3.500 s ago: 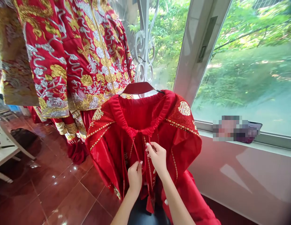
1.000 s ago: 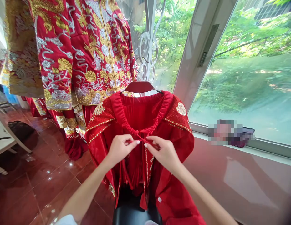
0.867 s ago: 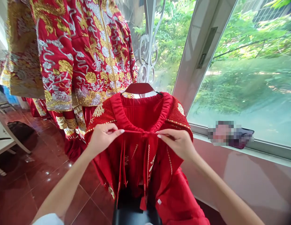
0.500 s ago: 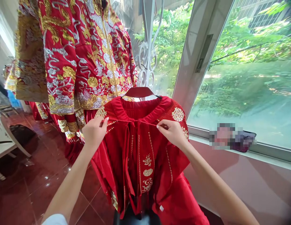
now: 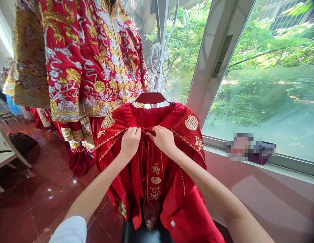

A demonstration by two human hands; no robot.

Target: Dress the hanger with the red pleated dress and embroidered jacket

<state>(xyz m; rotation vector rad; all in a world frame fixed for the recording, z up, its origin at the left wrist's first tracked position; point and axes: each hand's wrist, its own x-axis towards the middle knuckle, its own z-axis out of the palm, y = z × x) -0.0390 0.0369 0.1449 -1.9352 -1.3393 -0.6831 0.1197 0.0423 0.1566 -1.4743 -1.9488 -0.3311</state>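
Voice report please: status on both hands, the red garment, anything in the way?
Left hand, right hand: both gripping front gathered edge. Red gold-trimmed garment: on dark red hanger. In the way: nothing seen; embroidered jacket hangs behind.

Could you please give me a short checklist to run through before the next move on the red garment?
1. Red garment on its hanger: ok.
2. Left hand at the gathered neckline: ok.
3. Right hand there too: ok.
4. Firmness of grip: cannot tell, fingertips partly hidden.
5. Neckline fastened in front: cannot tell, hands cover much of it.
6. Dark object on the windowsill apart from both hands: ok.
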